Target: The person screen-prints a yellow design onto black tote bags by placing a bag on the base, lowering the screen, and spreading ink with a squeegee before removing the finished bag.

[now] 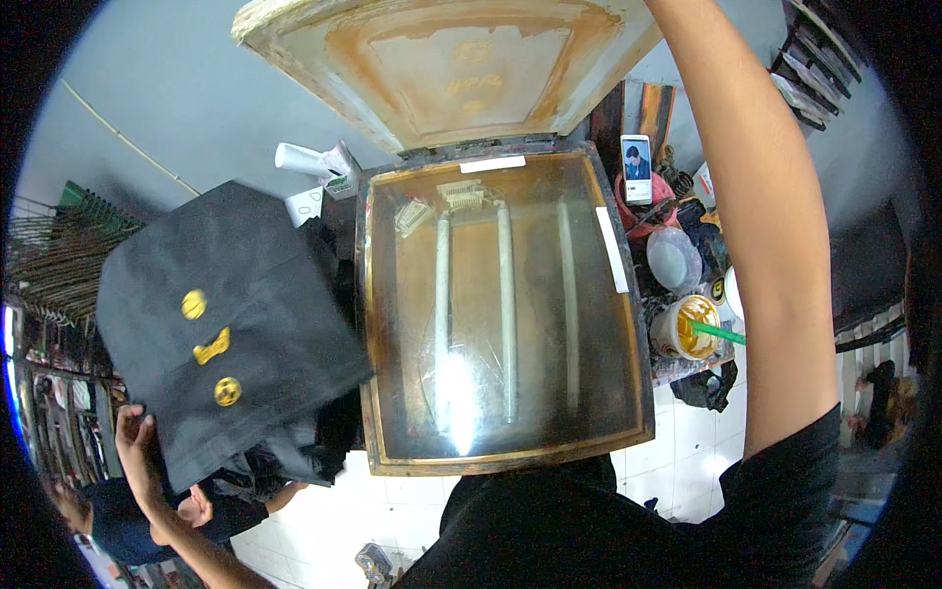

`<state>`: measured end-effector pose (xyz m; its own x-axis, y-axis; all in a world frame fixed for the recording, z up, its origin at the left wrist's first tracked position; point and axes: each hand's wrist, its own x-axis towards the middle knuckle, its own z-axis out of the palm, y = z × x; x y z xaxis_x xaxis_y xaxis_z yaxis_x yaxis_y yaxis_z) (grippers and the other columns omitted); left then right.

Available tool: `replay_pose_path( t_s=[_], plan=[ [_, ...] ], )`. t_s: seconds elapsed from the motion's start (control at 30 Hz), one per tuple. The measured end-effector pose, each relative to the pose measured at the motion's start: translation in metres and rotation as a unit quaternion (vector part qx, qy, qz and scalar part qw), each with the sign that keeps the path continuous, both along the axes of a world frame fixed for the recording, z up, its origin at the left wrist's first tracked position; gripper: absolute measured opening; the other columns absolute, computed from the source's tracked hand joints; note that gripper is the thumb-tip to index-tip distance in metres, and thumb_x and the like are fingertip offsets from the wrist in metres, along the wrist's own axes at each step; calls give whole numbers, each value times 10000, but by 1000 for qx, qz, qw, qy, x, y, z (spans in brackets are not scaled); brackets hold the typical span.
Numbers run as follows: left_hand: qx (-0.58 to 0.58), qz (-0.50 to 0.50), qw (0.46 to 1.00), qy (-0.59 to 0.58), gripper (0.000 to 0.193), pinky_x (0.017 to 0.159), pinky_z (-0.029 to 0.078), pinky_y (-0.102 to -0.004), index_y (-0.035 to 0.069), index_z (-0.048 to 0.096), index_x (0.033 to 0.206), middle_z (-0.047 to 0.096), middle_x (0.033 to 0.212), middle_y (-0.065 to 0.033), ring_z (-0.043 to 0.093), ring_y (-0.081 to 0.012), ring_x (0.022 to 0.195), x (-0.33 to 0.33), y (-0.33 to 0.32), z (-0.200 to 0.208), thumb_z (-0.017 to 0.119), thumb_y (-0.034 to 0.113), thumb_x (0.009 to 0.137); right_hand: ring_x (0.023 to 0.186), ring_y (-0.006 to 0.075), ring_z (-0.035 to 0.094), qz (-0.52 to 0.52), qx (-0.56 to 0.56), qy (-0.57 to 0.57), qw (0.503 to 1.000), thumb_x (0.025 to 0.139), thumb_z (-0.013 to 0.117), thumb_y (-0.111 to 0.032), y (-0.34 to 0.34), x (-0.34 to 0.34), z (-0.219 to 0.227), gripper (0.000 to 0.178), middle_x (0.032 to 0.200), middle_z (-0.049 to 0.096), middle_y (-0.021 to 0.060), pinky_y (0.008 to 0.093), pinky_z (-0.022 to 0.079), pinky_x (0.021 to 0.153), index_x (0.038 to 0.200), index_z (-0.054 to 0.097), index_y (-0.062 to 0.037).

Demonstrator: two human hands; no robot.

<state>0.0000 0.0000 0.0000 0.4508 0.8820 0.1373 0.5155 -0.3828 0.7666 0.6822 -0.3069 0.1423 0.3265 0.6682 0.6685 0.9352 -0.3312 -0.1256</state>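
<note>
My left hand (135, 440) pinches the near left edge of a black fabric piece (275, 304), which looks like a cloth bag and carries three small yellow printed figures. The fabric spreads over the left side, with more dark cloth bunched beneath it. My right arm (760, 196) reaches up past the top edge, so the right hand is out of the picture. Hinged up at the back stands a printing screen (451, 74) with orange-yellow ink stains. Before me lies a glass-topped box (535, 324) with a wooden rim and pale tubes inside.
To the right stand a tub of yellow ink (672, 329) with a green-handled tool (718, 334), a clear plastic-wrapped lump (674, 257) and a propped phone (637, 169). A white roll (298, 159) sits at the back left. Another person (128, 520) is at the lower left.
</note>
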Motion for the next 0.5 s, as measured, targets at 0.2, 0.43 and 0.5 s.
replay_pose_path(
  t_s=[0.2,0.43,0.5],
  plan=[
    [379,210,786,442,614,1082,438,-452,-34,502,1420,559,1423,-276,567,-448,1270,-127,112,-8,716,73,855,977,422,693,-5,-9,40,999,795,712,-189,10,6,-8,366,1037,711,302,452,524,884,1103,736,8],
    [382,-191,845,323,525,915,434,-498,-18,658,1030,633,1038,-203,562,-399,1041,167,-169,-93,830,402,765,972,423,694,15,1,49,999,795,690,-165,8,7,4,337,1025,710,309,453,525,874,1078,746,9],
    [326,-188,843,385,388,871,432,-465,-24,645,1012,620,976,-189,565,-360,974,180,-182,-113,764,291,818,977,424,693,9,-6,42,999,799,666,-155,7,11,4,333,1034,709,309,456,526,878,1079,747,6]
  ],
)
